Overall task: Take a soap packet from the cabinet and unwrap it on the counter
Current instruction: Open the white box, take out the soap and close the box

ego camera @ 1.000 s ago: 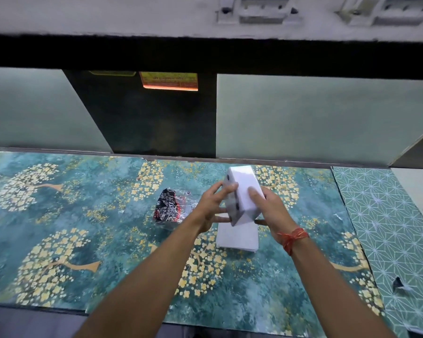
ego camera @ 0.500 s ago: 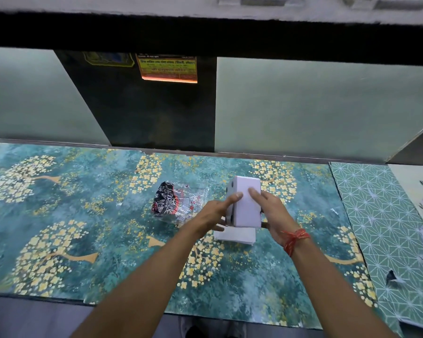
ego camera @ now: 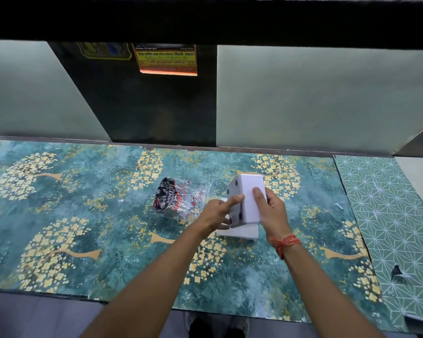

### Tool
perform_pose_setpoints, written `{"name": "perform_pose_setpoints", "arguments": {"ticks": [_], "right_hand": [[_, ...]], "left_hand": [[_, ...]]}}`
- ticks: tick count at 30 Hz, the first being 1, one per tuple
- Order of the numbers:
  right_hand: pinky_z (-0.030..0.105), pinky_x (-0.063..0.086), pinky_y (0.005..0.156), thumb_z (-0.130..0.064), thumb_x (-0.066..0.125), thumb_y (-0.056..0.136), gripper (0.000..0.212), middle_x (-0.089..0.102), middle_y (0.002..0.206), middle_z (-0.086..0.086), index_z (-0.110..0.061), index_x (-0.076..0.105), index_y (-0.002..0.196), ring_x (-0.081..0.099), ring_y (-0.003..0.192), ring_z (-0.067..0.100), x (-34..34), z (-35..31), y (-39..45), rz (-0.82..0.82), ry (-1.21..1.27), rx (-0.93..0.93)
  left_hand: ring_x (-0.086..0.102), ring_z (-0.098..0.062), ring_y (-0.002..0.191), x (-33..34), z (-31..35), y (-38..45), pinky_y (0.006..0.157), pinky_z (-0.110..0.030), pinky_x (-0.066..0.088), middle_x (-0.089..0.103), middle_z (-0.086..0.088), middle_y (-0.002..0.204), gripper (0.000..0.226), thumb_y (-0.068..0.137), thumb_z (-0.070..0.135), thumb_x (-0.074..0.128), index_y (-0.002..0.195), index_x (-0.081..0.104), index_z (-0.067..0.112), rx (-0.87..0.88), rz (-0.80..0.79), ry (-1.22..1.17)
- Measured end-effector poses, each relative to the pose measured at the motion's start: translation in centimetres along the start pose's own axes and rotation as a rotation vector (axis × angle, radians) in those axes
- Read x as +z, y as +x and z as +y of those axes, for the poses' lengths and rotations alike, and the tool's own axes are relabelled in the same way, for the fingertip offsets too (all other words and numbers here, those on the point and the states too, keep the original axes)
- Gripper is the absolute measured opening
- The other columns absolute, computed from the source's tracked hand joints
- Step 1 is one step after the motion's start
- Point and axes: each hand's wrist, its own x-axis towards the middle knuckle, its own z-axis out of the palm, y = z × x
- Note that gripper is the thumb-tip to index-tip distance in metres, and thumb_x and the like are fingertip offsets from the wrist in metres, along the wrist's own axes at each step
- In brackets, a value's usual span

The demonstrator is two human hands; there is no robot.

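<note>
A white box point(ego camera: 250, 196) with dark dots on its grey left face is held upright over the counter point(ego camera: 83, 228). My right hand point(ego camera: 271, 211) grips its right side, thumb on the front face. My left hand point(ego camera: 216, 214) touches the dotted face with its index finger stretched out along the edge. Under the box lies a flat white piece point(ego camera: 242, 232) on the counter. To the left sits a crumpled clear wrapper with a black and red printed part point(ego camera: 175, 197).
The counter carries a teal mat with yellow trees; a green patterned mat point(ego camera: 386, 215) lies at the right. Behind it are frosted sliding panels point(ego camera: 315, 98) with a dark open gap point(ego camera: 156, 113) and an orange sticker point(ego camera: 167, 59). The counter's front edge is near my body.
The box has dropped lower toward the counter and turned more upright in both hands. The camera has tilted down, so the cabinet looks taller.
</note>
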Motion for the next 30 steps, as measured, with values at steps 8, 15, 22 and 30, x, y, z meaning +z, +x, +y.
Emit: {"name": "perform_pose_setpoints", "arguments": {"ticks": [8,15,22,30], "right_hand": [[0.05,0.057,0.076,-0.031,0.056,0.095,0.022,0.071,0.1,0.01,-0.018,0.065,0.11,0.066,0.079,0.022,0.5,0.8,0.4,-0.002,0.019,0.054],[0.044,0.057,0.066,-0.035,0.053,0.096,0.023,0.066,0.081,0.005,-0.013,0.062,0.096,0.063,0.065,0.021,0.1,0.2,1.5,0.098,0.319,0.286],[0.029,0.048,0.052,-0.046,0.052,0.094,0.031,0.059,0.051,-0.002,-0.018,0.059,0.083,0.056,0.046,0.013,-1.8,1.4,3.4,0.241,0.527,0.343],[0.042,0.057,0.067,-0.051,0.047,0.094,0.033,0.064,0.055,-0.004,-0.023,0.064,0.1,0.064,0.053,0.014,-3.4,4.2,3.9,0.282,0.7,0.444]], "left_hand": [[0.067,-0.027,0.067,-0.4,0.0,0.5,0.069,-0.037,0.057,0.062,-0.007,0.084,0.081,0.044,0.071,0.058,0.089,0.059,0.003,0.004,-0.033,0.032],[0.064,-0.043,0.105,-3.8,0.7,1.0,0.092,-0.057,0.054,0.064,-0.019,0.111,0.083,0.056,0.074,0.047,0.11,0.058,0.011,0.035,-0.081,-0.071],[0.065,-0.029,0.082,-5.9,2.4,3.5,0.063,-0.034,0.053,0.068,-0.017,0.101,0.082,0.071,0.077,0.059,0.099,0.064,0.0,0.039,0.312,0.263],[0.062,-0.032,0.093,-7.2,-3.8,8.1,0.062,-0.031,0.048,0.063,-0.016,0.108,0.098,0.056,0.091,0.05,0.102,0.068,0.006,-0.211,0.478,0.964]]}}
